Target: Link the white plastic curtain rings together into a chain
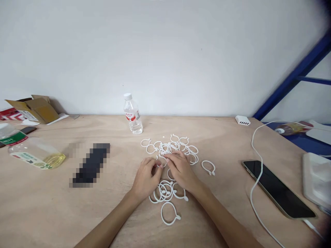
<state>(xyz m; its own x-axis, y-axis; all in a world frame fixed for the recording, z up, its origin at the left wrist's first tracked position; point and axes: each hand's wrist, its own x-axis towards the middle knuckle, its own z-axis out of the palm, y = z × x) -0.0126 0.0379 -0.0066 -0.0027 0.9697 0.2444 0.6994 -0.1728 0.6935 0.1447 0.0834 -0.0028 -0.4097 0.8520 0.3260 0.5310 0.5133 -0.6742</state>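
One white plastic curtain ring (162, 157) is between my two hands, just above or at the wooden table (108, 213). My left hand (147, 176) has its thumb and forefinger closed at the ring's left side. My right hand (183, 170) reaches in from the other side, its thumb and fingers closed at the ring's right edge. Its far fingertips are partly hidden. Behind my hands lies a loose pile of similar rings (165, 148). Nearer to me, between my forearms, is an overlapping group of rings (165, 191), with a single ring (162, 214) in front of it.
A water bottle (133, 117) stands behind the rings. To the left are a blurred dark object (91, 165), an oil bottle (33, 151) on its side and an open carton (41, 108). At right lie a phone (279, 189), a white cable (252, 193), a charger (242, 120) and a power strip (317, 179).
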